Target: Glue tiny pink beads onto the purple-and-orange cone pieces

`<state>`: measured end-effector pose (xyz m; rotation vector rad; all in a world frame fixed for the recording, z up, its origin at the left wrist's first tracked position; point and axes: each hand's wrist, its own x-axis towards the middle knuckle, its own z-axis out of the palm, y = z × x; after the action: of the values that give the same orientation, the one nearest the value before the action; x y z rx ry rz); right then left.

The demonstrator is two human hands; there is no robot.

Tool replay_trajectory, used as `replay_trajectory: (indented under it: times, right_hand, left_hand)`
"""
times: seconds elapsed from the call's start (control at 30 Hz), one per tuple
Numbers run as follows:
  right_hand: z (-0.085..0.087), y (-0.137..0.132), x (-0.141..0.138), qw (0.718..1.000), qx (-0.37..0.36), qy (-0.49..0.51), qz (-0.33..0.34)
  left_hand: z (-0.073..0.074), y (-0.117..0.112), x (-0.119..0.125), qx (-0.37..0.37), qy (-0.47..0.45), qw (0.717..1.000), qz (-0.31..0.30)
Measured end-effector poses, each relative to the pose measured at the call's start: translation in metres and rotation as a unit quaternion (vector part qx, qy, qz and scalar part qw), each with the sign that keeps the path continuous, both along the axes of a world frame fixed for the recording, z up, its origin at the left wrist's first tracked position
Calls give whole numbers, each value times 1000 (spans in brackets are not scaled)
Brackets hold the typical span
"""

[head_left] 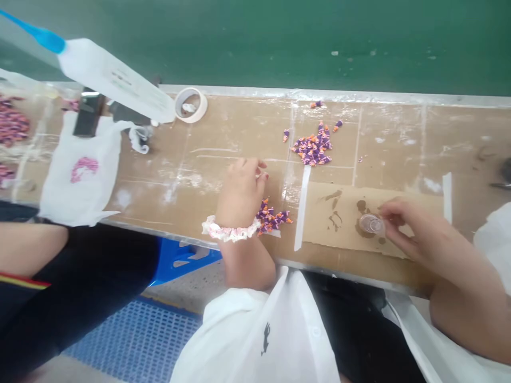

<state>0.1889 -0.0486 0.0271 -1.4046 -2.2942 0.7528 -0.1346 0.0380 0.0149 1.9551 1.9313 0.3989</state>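
My right hand (413, 226) pinches a small clear cup (372, 224) over the taped-down cardboard piece (319, 226), where dark wet spots show around the cup. My left hand (244, 181), with a lacy white and pink scrunchie (230, 232) at the wrist, rests on the table with loosely bent fingers, and nothing shows in it. Close to that wrist lies a small pile of purple and orange figurines (273, 218), partly hidden by the hand. Farther back sits a larger pile of the same figurines (313, 148), with a few loose ones around it.
On the left stand a white squeeze bottle (115, 80) with a blue nozzle and a tape roll (203, 109). A white plastic bag (80, 191) with a dark phone (88, 113) lies beyond, near pink pieces (11, 122). Another person's arm (32, 249) is at far left.
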Motion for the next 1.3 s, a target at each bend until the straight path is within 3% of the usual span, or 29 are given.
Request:
replay_trajectory:
  times: [0.2, 0.4, 0.53, 0.67, 0.73, 0.83, 0.93, 1.0, 1.1, 1.2, 1.3]
  right_hand:
    - [-15, 0, 5, 998, 54, 23, 1]
    - [-13, -1, 1, 997, 69, 27, -3]
    - [-9, -2, -2, 997, 58, 38, -18]
    - [-9, -1, -2, 997, 33, 59, -25]
    - [-10, -1, -2, 996, 29, 73, -36]
    - [-10, -2, -6, 990, 35, 116, -72]
    - [-8, -3, -14, 952, 56, 267, -137]
    - [-6, -2, -19, 899, 62, 390, -189]
    - [-5, 2, -24, 836, -4, 507, -210]
    - [-5, 3, -25, 813, -78, 543, -193]
    - [-5, 1, -29, 804, -108, 554, -190]
  left_hand:
    - [13, -12, -12, -96, 128, 987, 24]
    - [-3, -8, 2, -167, 168, 970, 50]
    - [-15, -7, 9, -153, 187, 968, 64]
    - [-16, -7, 9, -131, 208, 968, 46]
    - [-11, -9, 11, -97, 206, 974, 14]
    - [-2, -14, 22, -2, 150, 984, -93]
    - [4, -22, 50, 130, 72, 963, -225]
    - [4, -27, 72, 197, 38, 933, -298]
    - [0, -32, 100, 251, 13, 893, -375]
    - [-8, -35, 115, 298, -9, 868, -398]
    - [-16, -39, 119, 322, -83, 865, -375]
